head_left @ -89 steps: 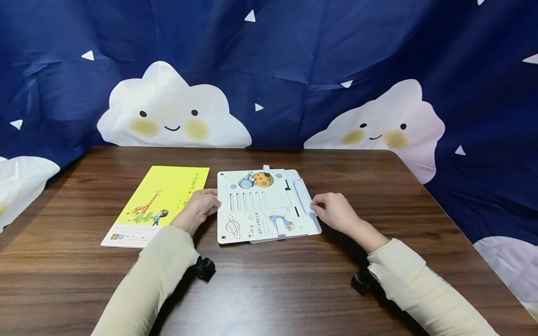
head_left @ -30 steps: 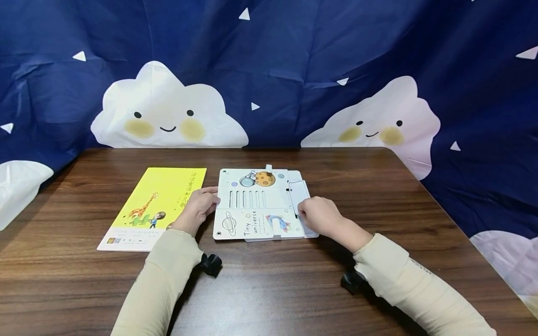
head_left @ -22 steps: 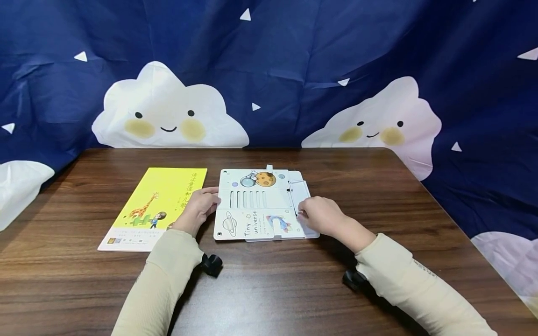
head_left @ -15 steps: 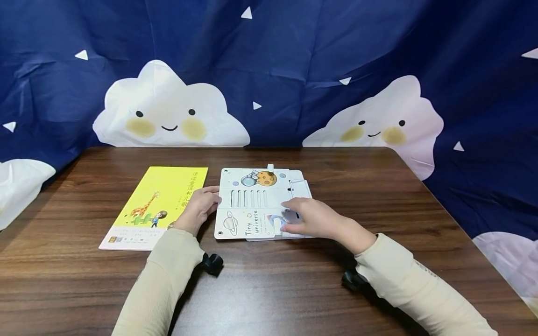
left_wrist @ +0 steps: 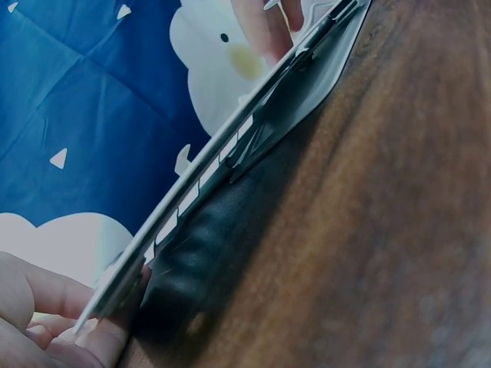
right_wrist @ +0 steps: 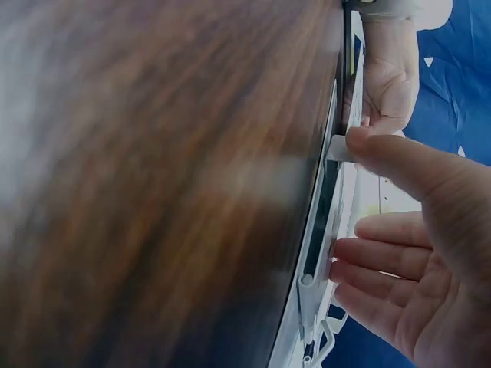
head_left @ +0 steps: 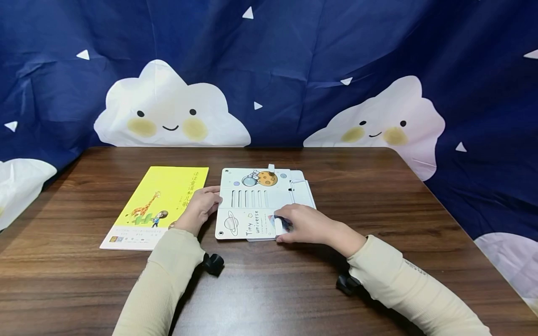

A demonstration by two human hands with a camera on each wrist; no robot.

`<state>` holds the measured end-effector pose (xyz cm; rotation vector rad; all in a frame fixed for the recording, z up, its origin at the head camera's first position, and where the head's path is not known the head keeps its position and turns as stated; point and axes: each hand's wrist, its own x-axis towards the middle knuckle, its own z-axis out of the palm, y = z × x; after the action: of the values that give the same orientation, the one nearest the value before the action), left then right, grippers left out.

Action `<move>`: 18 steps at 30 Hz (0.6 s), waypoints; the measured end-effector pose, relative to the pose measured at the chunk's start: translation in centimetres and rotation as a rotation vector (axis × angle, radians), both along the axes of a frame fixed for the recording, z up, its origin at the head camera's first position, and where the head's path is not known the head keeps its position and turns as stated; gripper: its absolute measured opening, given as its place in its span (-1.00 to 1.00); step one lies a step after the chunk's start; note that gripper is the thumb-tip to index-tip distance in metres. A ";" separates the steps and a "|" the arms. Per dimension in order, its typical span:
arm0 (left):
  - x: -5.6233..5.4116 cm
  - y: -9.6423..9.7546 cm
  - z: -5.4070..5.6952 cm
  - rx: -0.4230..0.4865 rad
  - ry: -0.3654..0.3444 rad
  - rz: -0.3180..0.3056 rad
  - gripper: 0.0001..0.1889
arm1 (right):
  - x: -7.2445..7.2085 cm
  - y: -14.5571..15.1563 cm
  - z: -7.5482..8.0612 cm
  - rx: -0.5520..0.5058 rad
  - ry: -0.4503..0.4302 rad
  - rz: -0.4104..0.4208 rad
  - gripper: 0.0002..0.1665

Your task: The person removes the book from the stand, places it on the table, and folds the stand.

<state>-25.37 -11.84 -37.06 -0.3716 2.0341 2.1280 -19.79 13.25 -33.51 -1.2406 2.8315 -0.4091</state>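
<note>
A white book stand [head_left: 248, 179], printed with an astronaut, planets and "Tiny universe", lies folded on the table. My left hand [head_left: 202, 207] grips its left edge. In the left wrist view, the left fingers [left_wrist: 96, 337] reach under the panel's edge, which is off the tabletop. My right hand [head_left: 308, 225] lies over the rocket print at the near right corner, fingers spread above the panel. In the right wrist view, the right thumb [right_wrist: 391, 157] touches a small white tab [right_wrist: 337, 149] on the near edge; the other fingers rest apart from it, fairly straight.
A yellow book [head_left: 155, 200] with a giraffe lies left of the stand, partly under my left forearm. The brown wooden table [head_left: 269, 284] ends at the back against a blue curtain [head_left: 286, 60] with clouds. A small tab [head_left: 271, 166] sticks up from the stand's far edge.
My right hand has moved from the stand's right edge down and left to its near corner, thumb now at the near edge. The left hand keeps its hold.
</note>
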 end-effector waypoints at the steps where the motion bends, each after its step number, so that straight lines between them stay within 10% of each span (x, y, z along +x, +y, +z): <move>1: 0.0 0.0 0.0 -0.001 -0.001 -0.003 -0.52 | 0.0 0.0 0.0 0.002 0.005 -0.001 -0.49; 18: -0.2 -0.1 0.0 0.010 -0.002 0.001 -0.52 | 0.0 0.1 -0.2 0.004 0.041 -0.010 -0.47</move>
<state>-25.54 -11.90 -37.05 -0.3735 2.0216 2.1374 -19.80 13.35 -33.72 -1.2486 2.8719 -0.3830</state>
